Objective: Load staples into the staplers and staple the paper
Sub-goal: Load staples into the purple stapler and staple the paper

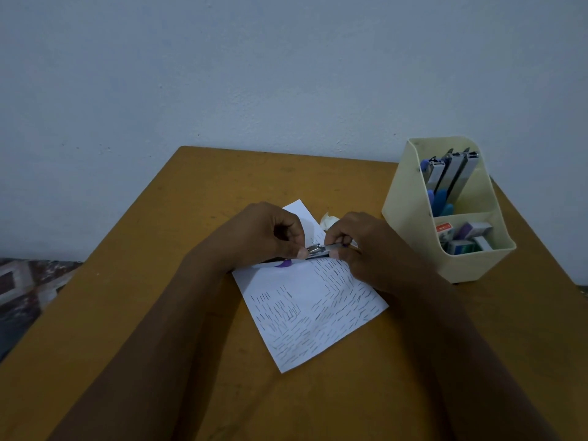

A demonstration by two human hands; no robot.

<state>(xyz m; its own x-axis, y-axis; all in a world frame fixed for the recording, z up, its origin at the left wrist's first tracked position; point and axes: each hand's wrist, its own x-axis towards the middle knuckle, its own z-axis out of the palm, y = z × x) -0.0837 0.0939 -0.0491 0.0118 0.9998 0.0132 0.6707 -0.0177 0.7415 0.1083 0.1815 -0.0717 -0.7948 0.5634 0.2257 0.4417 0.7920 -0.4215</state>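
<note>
A white sheet of paper [305, 316], studded with many staples, lies on the wooden table [178, 281]. Above its far half both hands hold a small stapler [321, 251] with a metal top and a purple base. My left hand [270, 237] pinches the stapler's left end between thumb and curled fingers. My right hand [359, 246] grips its right end, fingers curled around it. Whether the stapler is open is hidden by the fingers.
A cream desk organiser [413, 211] stands at the right; several staplers [445, 179] stand in its back section and staple boxes [464, 238] lie in the front one. A crumpled white scrap [327, 220] lies behind the hands. The wall runs along the table's far edge.
</note>
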